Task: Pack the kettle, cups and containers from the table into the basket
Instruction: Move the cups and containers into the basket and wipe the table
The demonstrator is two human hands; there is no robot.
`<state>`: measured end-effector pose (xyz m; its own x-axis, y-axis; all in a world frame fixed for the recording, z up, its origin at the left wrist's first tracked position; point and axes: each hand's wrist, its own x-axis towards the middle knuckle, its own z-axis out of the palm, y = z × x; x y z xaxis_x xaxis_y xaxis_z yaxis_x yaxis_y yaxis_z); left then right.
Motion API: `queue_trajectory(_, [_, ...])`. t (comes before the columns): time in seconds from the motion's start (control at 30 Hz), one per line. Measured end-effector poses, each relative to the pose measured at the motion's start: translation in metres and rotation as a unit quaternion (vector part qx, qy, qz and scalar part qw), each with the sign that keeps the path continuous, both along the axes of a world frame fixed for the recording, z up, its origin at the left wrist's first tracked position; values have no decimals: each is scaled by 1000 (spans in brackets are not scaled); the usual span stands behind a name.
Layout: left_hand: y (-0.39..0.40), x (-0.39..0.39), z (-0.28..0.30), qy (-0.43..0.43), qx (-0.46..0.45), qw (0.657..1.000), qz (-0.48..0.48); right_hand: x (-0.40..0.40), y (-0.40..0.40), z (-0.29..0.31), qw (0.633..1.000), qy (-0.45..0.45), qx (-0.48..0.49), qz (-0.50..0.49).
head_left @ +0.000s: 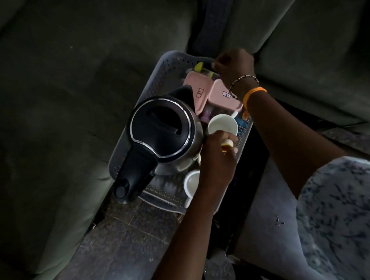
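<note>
A grey perforated basket (154, 81) stands on the floor between two sofas. Inside it lies a steel kettle (159, 130) with a black lid and handle, the handle sticking out over the near left rim. Two pink-lidded containers (198, 89) sit at the far end. My left hand (217, 157) pinches the near rim of a white cup (222, 123) in the basket's right side. A second white cup (192, 181) rests near the front, partly behind my left arm. My right hand (234, 69) is closed on the basket's far rim.
Dark green sofas flank the basket on the left (58, 104) and far right (315, 56). Speckled floor tiles (129, 240) run toward me. A yellow-capped item (199, 66) shows at the basket's far end. My patterned sleeve (344, 216) fills the lower right.
</note>
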<state>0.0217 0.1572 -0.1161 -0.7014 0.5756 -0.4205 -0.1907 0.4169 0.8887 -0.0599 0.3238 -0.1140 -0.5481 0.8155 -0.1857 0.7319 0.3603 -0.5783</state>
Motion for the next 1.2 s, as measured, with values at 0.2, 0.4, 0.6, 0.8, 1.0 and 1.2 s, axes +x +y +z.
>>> queue_trajectory(0.2, [9, 4, 3, -131, 14, 987, 86, 56, -11, 23, 992, -12, -64, 111])
queue_trajectory(0.4, [26, 3, 11, -242, 82, 950, 180, 109, -31, 48, 927, -61, -210, 303])
queue_trajectory(0.6, [28, -10, 17, -348, 118, 908, 204, 85, -27, 48, 950, -42, -162, 263])
queue_trajectory(0.8, [13, -8, 11, -285, 30, 951, 117, 11, -35, 37, 978, -6, -130, 165])
queue_trajectory(1.0, [-2, 4, 7, -244, 0, 966, 82, -9, -29, 30, 982, 30, -156, 106])
queue_trajectory(1.2, [0, 8, 12, -282, 41, 950, 129, 71, -36, 35, 941, 167, -295, -15])
